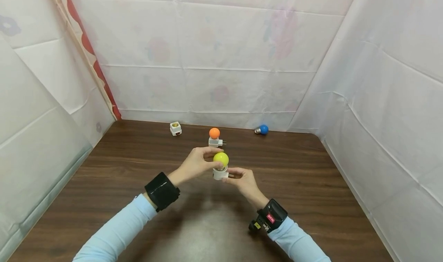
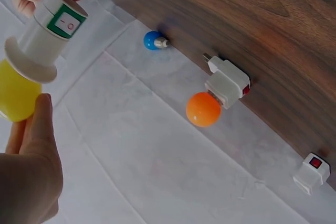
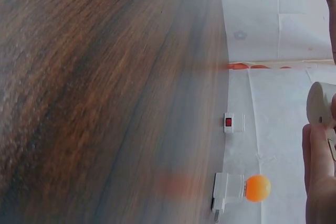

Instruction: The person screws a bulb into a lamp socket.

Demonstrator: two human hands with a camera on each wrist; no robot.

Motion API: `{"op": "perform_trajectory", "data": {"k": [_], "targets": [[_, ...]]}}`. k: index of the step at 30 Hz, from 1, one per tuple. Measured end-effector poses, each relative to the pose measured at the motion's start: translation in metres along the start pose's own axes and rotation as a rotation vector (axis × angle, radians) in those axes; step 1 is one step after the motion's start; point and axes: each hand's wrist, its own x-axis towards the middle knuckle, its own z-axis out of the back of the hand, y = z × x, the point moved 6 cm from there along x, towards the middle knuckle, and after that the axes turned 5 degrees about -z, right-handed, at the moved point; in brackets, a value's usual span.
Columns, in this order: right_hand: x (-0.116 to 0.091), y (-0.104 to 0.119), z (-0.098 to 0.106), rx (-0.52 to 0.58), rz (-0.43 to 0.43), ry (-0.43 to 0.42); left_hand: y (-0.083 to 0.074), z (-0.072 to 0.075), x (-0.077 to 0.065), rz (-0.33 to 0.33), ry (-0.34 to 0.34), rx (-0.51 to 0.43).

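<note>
Above the table, my left hand pinches a yellow light bulb between thumb and fingers. Directly below that bulb is a white round lamp socket, which my right hand grips by its side. In the left wrist view the bulb sits at the socket's flared rim, and a rocker switch with a green surround shows on the socket's side. How far the bulb's base goes into the socket is hidden. Only the socket's end appears in the right wrist view.
Behind the hands, an orange bulb stands in a white plug-in socket with prongs pointing right. A bulbless white socket is at back left, a blue bulb lies at back right. White sheeting encloses the wooden table.
</note>
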Motion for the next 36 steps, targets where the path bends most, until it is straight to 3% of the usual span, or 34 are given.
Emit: {"op": "perform_trajectory", "data": {"k": [10,16,20,24,29,36], "targets": [[-0.003,-0.002,-0.001,-0.038,0.003,0.029,-0.018,0.001,-0.004,-0.017,0.114,-0.047],[-0.004,-0.003,-0.006,-0.046,0.014,0.061,0.002,0.002,-0.002,-0.045,0.178,-0.046],[-0.012,0.011,-0.008,-0.044,0.013,0.092,0.005,0.003,0.000,-0.023,0.216,-0.085],[-0.010,0.007,-0.009,-0.049,0.005,0.103,0.010,0.004,0.001,-0.010,0.244,-0.113],[-0.003,-0.004,-0.007,-0.047,-0.004,0.092,0.011,0.005,0.000,-0.017,0.231,-0.123],[-0.003,-0.001,-0.003,-0.017,-0.016,0.049,0.006,0.003,0.001,-0.036,0.144,-0.089]]}}
